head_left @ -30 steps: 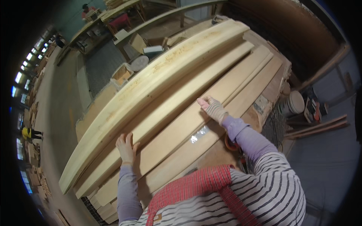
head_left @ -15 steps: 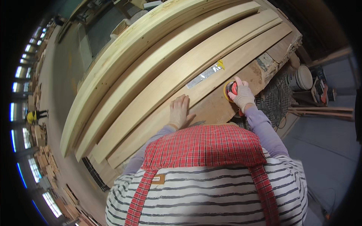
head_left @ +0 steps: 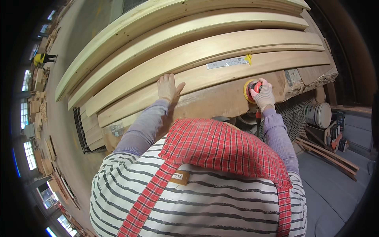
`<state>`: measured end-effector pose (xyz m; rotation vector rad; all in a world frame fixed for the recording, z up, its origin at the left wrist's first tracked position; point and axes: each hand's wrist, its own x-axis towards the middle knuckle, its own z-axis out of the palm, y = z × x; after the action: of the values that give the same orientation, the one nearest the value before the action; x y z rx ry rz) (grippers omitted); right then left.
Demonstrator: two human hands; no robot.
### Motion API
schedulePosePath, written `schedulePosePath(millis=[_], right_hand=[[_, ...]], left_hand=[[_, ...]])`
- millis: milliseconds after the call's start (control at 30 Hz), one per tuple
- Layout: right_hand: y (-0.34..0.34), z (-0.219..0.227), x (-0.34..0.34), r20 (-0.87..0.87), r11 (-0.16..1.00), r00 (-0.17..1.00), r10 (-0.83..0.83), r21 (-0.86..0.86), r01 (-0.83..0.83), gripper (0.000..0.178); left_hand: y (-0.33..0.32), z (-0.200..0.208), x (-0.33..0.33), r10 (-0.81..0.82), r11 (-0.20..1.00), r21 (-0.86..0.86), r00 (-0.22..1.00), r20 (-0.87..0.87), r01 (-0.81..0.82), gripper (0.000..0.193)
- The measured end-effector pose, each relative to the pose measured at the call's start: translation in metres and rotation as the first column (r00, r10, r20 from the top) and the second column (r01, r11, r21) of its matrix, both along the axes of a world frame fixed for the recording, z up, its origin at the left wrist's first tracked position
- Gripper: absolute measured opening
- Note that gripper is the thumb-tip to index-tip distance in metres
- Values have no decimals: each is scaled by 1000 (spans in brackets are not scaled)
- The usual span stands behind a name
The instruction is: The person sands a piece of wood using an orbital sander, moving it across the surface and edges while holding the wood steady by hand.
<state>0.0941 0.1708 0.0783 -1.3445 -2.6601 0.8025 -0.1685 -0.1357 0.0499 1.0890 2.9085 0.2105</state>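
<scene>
Round red-and-black sander with yellow rim (head_left: pixel 250 89): at the fingers of the right hand (head_left: pixel 263 94), which grips its top; located over the brown tabletop (head_left: pixel 225 95), just beside the planks. Long, pale, gently curved wooden plank (head_left: pixel 221 78), nearest the person: beneath the left hand (head_left: pixel 167 87), open, fingers extended. Flat silver-grey strip (head_left: pixel 227 63): lying on the wood, between the hands, farther out.

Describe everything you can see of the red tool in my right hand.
The red tool has a rounded red-and-dark body, plastic by its look, with a yellow disc on its left side, apparently tipped on edge. Your right hand grips it from the right, hiding much of it. It is by the brown bench's near edge; whether they touch is unclear.
</scene>
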Motion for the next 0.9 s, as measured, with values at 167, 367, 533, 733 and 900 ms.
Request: schedulePosePath(millis=[167, 367, 533, 733, 900], right_hand=[[2, 5, 9, 6, 1000, 1000, 16, -2, -16, 68], [-4, 2, 15, 1, 999, 1000, -28, 35, 28, 63], [-11, 2, 9, -18, 1000, 1000, -17, -1, 17, 60], [-7, 1, 17, -35, 999, 999, -33, 35, 34, 64], [-11, 3, 11, -38, 998, 998, -48, 30, 49, 66]], left_hand=[[-4, 2, 14, 21, 998, -60, 986, 166, -12, 65], [50, -20, 33, -243, 965, 131, 963, 114, 228, 62], [144, -15, 54, -236, 964, 171, 948, 213, 202, 44], [177, 4, 31, -290, 955, 149, 901, 324, 254, 21], [185, 62, 0, -580, 681, 568, 814, 34, 462, 10]])
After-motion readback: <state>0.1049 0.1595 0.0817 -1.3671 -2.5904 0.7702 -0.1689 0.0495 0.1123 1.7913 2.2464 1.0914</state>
